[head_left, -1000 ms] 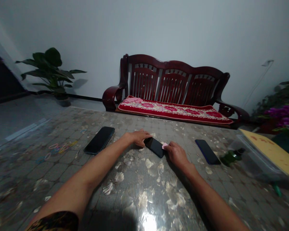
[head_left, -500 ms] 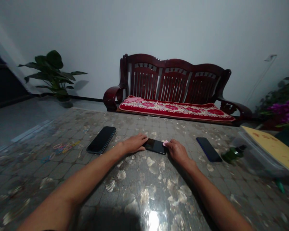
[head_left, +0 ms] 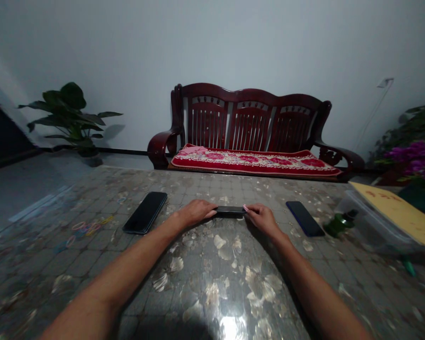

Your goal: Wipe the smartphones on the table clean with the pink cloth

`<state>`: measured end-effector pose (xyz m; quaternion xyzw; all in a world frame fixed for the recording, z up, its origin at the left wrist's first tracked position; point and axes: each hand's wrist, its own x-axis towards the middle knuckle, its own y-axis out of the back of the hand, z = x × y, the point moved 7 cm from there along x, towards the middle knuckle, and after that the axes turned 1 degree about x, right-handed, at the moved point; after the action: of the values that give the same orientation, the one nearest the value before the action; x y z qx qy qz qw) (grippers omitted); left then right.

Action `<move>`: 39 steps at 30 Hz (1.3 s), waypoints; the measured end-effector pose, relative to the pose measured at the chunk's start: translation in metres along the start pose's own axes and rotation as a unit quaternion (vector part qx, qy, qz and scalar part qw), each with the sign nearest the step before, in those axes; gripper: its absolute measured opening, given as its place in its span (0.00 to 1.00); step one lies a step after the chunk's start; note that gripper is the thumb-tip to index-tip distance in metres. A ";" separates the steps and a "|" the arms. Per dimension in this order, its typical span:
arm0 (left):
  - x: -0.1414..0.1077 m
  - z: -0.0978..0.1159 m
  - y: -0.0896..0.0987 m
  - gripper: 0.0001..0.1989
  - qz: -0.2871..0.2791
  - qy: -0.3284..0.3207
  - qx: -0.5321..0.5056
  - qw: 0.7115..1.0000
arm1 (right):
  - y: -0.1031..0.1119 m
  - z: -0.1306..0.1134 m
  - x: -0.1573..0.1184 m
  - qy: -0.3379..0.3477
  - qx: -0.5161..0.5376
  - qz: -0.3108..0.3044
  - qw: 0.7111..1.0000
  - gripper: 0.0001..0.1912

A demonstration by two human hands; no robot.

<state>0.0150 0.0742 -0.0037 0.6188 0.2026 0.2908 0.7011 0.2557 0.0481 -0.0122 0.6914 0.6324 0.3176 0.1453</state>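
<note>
A black smartphone [head_left: 231, 211] is held between my two hands over the middle of the table, tilted so that mostly its long edge shows. My left hand [head_left: 197, 210] grips its left end, fingers on top and thumb below. At the other end, my right hand [head_left: 261, 216] pinches the phone's corner with the fingers closed. A small pink piece [head_left: 245, 208], perhaps cloth or paper, shows at those fingertips against the phone. Whether the phone touches the table is hard to tell.
A larger black phone [head_left: 145, 212] lies to the left, near loose coloured rubber bands [head_left: 92, 226]. On the right are a blue-edged phone [head_left: 305, 218], a green bottle [head_left: 341, 223] and a clear plastic box [head_left: 370, 231] under a yellow sheet [head_left: 398, 212]. A wooden bench [head_left: 251, 123] stands behind the patterned table [head_left: 212, 283].
The phone has been tilted from nearly flat, screen showing, to nearly edge-on. Both hands stay at its ends, the pink piece still at my right fingertips. The view has shifted slightly.
</note>
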 end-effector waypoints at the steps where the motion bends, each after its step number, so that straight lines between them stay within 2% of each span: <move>1: 0.002 0.000 0.001 0.15 -0.004 0.009 0.004 1.000 | 0.003 0.001 -0.002 0.003 0.017 0.028 0.999 0.17; 4: 0.005 0.003 0.005 0.16 -0.010 0.034 0.014 0.999 | 0.012 -0.005 -0.008 0.035 0.034 0.094 0.994 0.18; 7: 0.007 0.005 0.008 0.17 -0.027 0.067 0.037 0.997 | 0.015 -0.018 -0.012 0.081 -0.011 0.116 0.990 0.17; 11: 0.009 0.008 0.012 0.17 -0.040 0.104 0.063 0.992 | 0.011 -0.031 -0.011 0.124 -0.092 0.109 0.982 0.16; 22: 0.007 0.014 0.011 0.17 -0.041 0.107 0.074 0.991 | -0.016 -0.053 -0.007 0.181 -0.186 0.062 0.964 0.15; 28: 0.008 0.014 0.010 0.17 -0.038 0.113 0.075 0.990 | -0.006 -0.042 0.002 0.134 -0.200 0.082 0.967 0.16; 35: 0.007 0.018 0.008 0.15 -0.042 0.119 0.072 0.989 | -0.013 -0.047 0.000 0.138 -0.184 0.061 0.971 0.16; 39: 0.005 0.016 0.005 0.16 -0.034 0.152 0.059 0.986 | 0.004 -0.028 0.013 0.064 -0.130 0.114 0.983 0.17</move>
<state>0.0285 0.0657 0.0045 0.6006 0.3447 0.3446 0.6338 0.2414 0.0547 0.0146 0.7123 0.5108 0.4555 0.1558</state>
